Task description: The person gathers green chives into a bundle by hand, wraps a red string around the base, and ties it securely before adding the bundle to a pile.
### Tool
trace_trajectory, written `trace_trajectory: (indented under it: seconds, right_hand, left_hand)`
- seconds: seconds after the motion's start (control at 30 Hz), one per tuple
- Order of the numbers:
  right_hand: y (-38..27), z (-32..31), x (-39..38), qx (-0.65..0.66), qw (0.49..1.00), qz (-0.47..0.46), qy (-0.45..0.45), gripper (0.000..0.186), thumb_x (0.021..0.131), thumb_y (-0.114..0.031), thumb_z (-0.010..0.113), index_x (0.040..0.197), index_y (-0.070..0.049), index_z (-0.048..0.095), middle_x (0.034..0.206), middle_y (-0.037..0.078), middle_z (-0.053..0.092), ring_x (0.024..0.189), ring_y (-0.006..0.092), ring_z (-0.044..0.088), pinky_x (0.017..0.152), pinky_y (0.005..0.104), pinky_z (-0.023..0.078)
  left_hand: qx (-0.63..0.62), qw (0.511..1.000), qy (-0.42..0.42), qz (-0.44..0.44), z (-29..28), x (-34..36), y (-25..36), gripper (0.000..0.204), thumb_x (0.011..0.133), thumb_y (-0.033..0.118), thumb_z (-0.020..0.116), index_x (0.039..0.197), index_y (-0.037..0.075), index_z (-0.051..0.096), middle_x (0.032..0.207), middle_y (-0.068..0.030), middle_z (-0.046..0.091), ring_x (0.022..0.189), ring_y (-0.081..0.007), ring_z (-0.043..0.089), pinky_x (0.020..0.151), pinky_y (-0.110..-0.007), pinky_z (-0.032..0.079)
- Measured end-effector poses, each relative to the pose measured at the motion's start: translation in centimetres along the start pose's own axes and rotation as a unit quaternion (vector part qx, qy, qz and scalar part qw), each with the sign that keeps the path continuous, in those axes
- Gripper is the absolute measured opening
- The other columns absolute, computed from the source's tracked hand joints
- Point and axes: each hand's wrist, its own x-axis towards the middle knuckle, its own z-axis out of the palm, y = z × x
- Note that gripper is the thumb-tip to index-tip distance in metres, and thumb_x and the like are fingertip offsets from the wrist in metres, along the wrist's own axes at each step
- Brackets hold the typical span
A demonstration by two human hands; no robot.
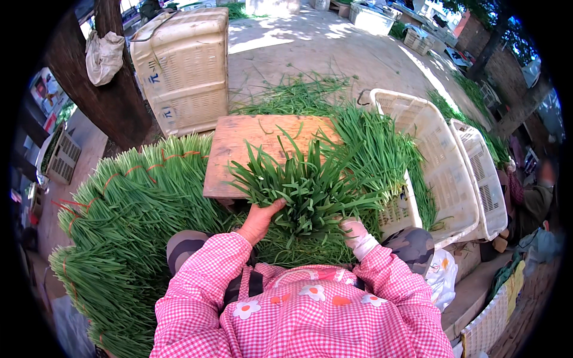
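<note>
Left grip (258, 221) clasps a leafy green bunch (303, 197); whether the leaf-hidden right grip (357, 234) does, I cannot tell.

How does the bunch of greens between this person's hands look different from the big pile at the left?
The bunch is much smaller than the pile. Red ties run across the pile, while none shows on the bunch. The bunch splays out dark leaf tips; the pile shows pale ends along its outer edge. Both are long, narrow green blades.
</note>
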Motion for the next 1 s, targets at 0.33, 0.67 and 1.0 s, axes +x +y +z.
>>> trace_trajectory:
  seconds: [0.33,0.67,1.0]
  right_hand:
    - [-8.8,-4.3,-0.1,0.125,0.987,-0.028,-0.1,0.061,0.086,-0.056,0.041,0.13,-0.015,0.045,0.126,0.009,0.051,0.121,0.0239,0.042,0.102,0.0481,0.023]
    - [-6.8,-6.6,-2.2,0.46,0.857,-0.02,0.231,0.049,0.083,-0.035,0.054,0.123,-0.007,0.048,0.117,0.012,0.056,0.109,0.0236,0.051,0.088,0.0401,0.041]
    - [-11.6,-10.3,0.5,0.492,0.822,-0.131,0.254,0.041,0.083,-0.027,0.054,0.119,-0.007,0.051,0.113,0.011,0.057,0.104,0.0245,0.053,0.085,0.0378,0.043]
  left_hand:
    - [0.018,0.999,-0.036,-0.012,-0.7,-0.6,-0.2,0.041,0.084,0.017,0.063,0.12,0.003,0.051,0.117,-0.0053,0.055,0.107,-0.0151,0.051,0.094,-0.03,0.037]
    - [-0.017,0.949,-0.237,0.206,1.1,-2.1,8.0,0.122,0.058,0.052,0.077,0.144,0.014,-0.001,0.149,-0.0099,0.001,0.137,-0.0234,0.004,0.109,-0.038,0.009]
    - [0.274,0.809,0.088,0.512,0.4,-9.1,18.1,0.039,0.074,0.022,0.071,0.106,0.002,0.058,0.1,-0.0071,0.057,0.089,-0.0161,0.052,0.082,-0.03,0.04]
